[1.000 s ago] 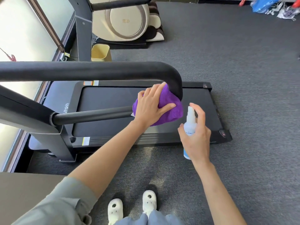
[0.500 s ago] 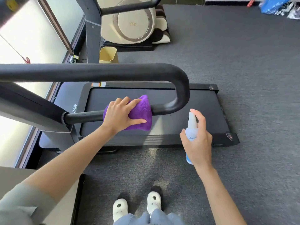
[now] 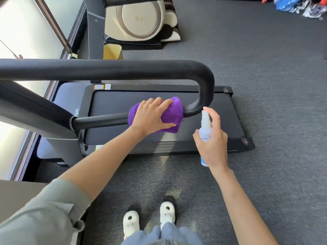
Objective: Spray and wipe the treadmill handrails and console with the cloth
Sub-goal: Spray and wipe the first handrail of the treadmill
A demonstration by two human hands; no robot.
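I am looking down past two white shoes (image 3: pixel 148 221) standing on the grey carpet (image 3: pixel 265 85), nearest of all and below both hands. A grey-green sleeve (image 3: pixel 44 214) is covering the left upper arm at the lower left.

My right hand (image 3: pixel 213 145) is curling round a small clear spray bottle (image 3: pixel 205 128) and holding it upright, the forefinger arching over the white nozzle. The bottle is sitting just beside the bend of the handrail (image 3: pixel 106 69), not touching it as far as I can tell.

To the left of that hand, my left hand (image 3: pixel 152 117) is lying flat over a purple cloth (image 3: pixel 174 112), fingers spread across the top and thumb running along the near side, pressing the cloth round the lower bar of the handrail. The cloth is wrapping the bar just left of the bend, touching it. From there the bar is running left into the grey upright (image 3: pixel 35 110).

Beneath and beyond both hands the black treadmill deck (image 3: pixel 123 103) is lying flat on the carpet.

Further off, past the upper bar, a yellow bin (image 3: pixel 113 52) is standing beside a cream machine (image 3: pixel 141 18). At the far right, well apart from the right hand, a blue bag (image 3: pixel 286 3) is lying among other items too blurred to tell.
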